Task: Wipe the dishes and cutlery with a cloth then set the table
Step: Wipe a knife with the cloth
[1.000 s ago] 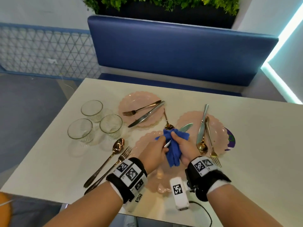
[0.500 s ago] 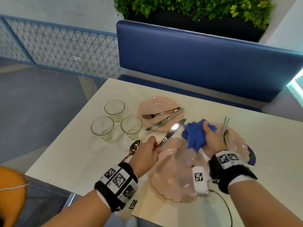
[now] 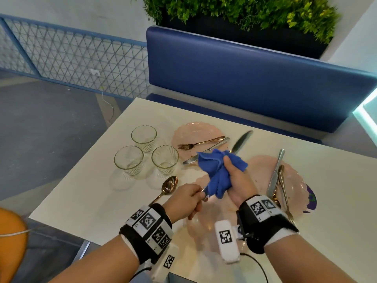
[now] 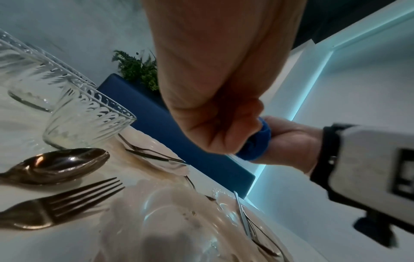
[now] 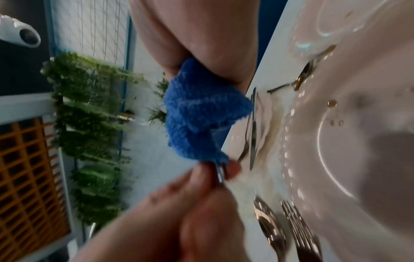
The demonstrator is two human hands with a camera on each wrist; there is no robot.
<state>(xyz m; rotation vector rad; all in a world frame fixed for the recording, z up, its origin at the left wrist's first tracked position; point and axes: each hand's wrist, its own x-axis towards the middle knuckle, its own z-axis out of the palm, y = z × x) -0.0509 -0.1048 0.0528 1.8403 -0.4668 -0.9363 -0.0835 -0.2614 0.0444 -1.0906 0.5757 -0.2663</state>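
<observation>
My left grip [image 3: 186, 198] clamps the silver table knife [image 3: 241, 140] by its handle above the tabletop's near edge so my right grip [image 3: 237, 180], bunching the blue cloth [image 3: 216, 174], can wipe its blade.

A restaurant booth: blue padded bench [image 3: 255, 78], planter hedge [image 3: 244, 15], white table [image 3: 336, 170] with plates.

The blue cloth [image 3: 219, 176] hides the middle of the knife [image 3: 240, 140], and the left hand [image 3: 184, 201] covers its handle. The left wrist hides the fork [image 4: 60, 205] on the table in the head view. The right-wrist picture is blurred at the spoon [image 5: 270, 225].
</observation>
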